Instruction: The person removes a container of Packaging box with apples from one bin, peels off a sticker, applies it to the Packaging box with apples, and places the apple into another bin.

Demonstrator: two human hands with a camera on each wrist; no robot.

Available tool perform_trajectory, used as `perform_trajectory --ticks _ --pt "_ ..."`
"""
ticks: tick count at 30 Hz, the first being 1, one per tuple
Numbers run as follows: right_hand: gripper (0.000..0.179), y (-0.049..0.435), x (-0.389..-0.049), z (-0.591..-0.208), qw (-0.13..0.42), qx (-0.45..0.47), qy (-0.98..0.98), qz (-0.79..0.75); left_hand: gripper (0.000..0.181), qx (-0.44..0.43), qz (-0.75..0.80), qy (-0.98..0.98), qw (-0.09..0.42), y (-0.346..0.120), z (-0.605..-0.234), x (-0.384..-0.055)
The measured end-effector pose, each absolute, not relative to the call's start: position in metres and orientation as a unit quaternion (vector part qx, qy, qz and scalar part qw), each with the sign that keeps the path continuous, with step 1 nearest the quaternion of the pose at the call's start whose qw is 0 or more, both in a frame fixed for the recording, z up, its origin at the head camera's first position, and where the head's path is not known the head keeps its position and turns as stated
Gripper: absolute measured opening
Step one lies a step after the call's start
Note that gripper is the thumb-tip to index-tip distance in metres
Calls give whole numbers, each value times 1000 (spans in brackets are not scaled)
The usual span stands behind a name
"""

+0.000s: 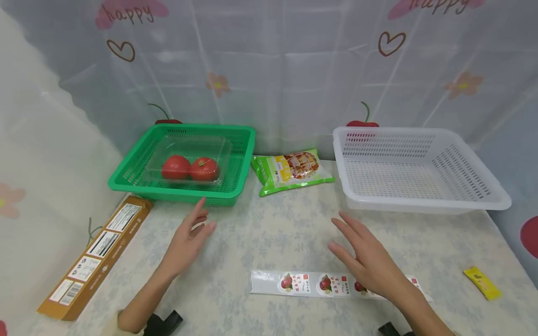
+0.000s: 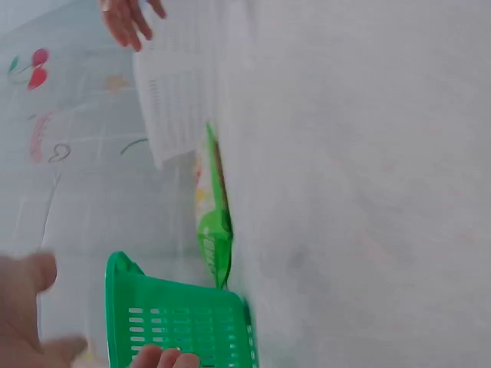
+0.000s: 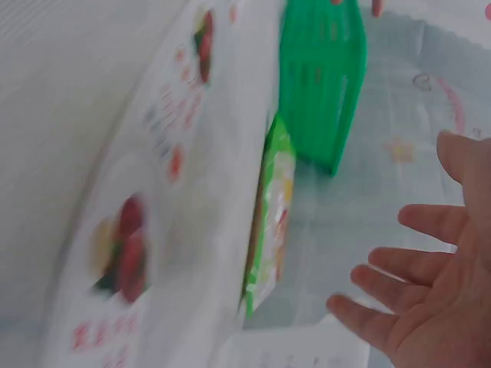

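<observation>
My left hand hovers with loosely spread fingers just in front of the green basket, holding nothing. Inside that basket lies a clear plastic box with two red tomatoes in it. My right hand is held above a strip of printed fruit labels, its fingers extended and nothing in them; the hand and forearm hide part of the strip. Between the two baskets lies a green snack packet, also seen in the left wrist view as a packet beside the green basket.
A white basket stands at the back right. Along the left edge lies a long brown box with white labels. A small yellow packet is at the right. Behind everything hangs a printed curtain.
</observation>
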State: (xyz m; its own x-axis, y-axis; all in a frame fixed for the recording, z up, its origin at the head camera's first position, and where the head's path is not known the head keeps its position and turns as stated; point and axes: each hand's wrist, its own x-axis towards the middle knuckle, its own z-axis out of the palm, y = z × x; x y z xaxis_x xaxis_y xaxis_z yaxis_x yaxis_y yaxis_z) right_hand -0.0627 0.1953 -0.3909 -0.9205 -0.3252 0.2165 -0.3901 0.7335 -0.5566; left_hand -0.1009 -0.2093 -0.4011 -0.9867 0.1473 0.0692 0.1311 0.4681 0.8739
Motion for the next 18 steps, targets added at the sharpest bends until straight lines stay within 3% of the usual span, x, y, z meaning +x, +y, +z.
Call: perform_trajectory --ticks 3,6,9,14,18 --pt "44 178 -68 -379 100 214 -899 369 79 -13 625 779 57 -213 -391 -112" --pt "35 152 -77 -364 108 226 -852 460 88 -79 694 713 59 -216 -386 -125" --pt "31 119 -86 -347 68 228 -802 548 87 -120 731 671 25 -218 -386 -135" --pt "30 60 -108 -324 -8 225 -753 619 69 -176 782 596 -46 -219 -388 -149" --pt "27 14 -131 -313 -24 207 -732 649 68 -193 792 576 -69 -220 -387 -156"
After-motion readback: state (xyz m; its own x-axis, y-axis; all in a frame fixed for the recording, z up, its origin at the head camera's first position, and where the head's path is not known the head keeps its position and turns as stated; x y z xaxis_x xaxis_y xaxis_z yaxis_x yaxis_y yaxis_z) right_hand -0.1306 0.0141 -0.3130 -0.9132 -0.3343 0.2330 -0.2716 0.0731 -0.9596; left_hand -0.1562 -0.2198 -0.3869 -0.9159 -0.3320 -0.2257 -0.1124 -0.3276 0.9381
